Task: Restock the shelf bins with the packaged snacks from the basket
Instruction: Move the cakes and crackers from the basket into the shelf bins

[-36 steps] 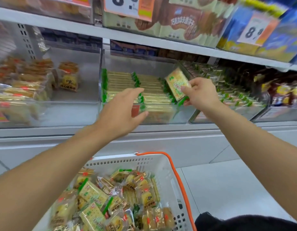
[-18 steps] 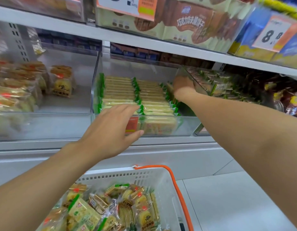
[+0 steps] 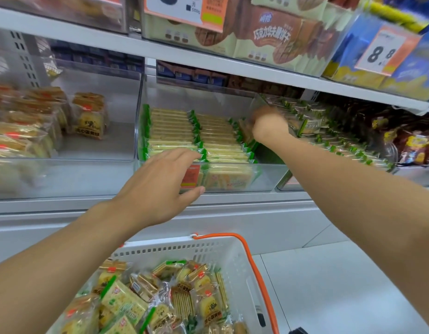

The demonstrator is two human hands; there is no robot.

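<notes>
the left hand [image 3: 158, 186] was spread open, fingers straight and slightly apart, hovering at the front wall of the middle clear shelf bin [image 3: 264, 177]; its fingertips lay over the bin's front rim and the nearest cracker packs, though actual contact could not be confirmed. it held nothing. the right hand [image 3: 269, 124] was reached deep into the right rear of the same bin, seen from the back of the wrist and blurred; its fingers were hidden behind the knuckles, so whether it gripped a pack could not be told. the green-edged cracker packs [image 3: 196, 136] stood on edge in two tidy rows filling the left and centre of the bin, with a few more beside the right hand; the bin's right front corner showed bare floor. the white basket [image 3: 235, 259] with an orange handle [image 3: 254, 268] sat below the shelf, cut off at the bottom edge, holding a loose heap of mixed packaged snacks [image 3: 160, 300], some green-trimmed crackers, others yellow pastries with red labels. the left bin [image 3: 122, 112] held yellow pastry packs, blurred at its left. the right bin's contents were smeared and hard to read.
</notes>
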